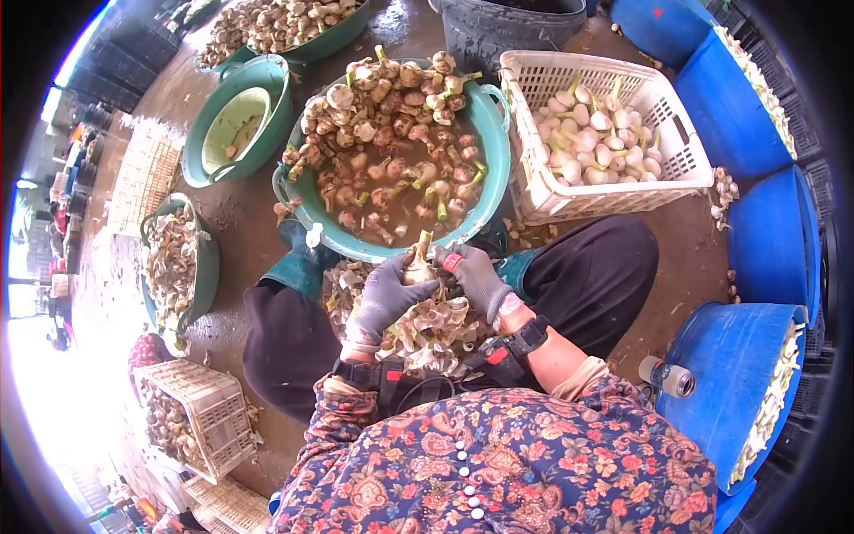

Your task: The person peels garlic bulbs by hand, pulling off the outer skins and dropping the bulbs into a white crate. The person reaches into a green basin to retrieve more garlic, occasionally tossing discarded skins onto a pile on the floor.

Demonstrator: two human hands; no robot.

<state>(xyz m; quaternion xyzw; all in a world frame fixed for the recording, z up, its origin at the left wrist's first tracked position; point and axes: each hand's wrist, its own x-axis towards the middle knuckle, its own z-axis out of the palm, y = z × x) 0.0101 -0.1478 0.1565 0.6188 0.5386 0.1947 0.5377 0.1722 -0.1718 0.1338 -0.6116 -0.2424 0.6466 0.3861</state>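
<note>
Both my hands wear grey gloves and meet in front of the large green tub. In my left hand [391, 294] a garlic bulb [416, 269] stands upright, its cut stem pointing up and the fingers closed around it. My right hand [478, 283] is curled close against the bulb's right side, with a red band on one finger; whatever is between its fingers is hidden. Papery garlic skins [440, 334] are heaped below my hands, between my legs. The tub [492, 191] holds muddy water and many unpeeled garlic bulbs [391, 173].
A white crate [614, 198] of peeled garlic stands right of the tub. Blue barrels [716, 374] line the right side, with a bottle [667, 376] beside one. Green basins [200, 147] and another white crate [218, 409] stand left. A dark bucket [507, 31] is behind.
</note>
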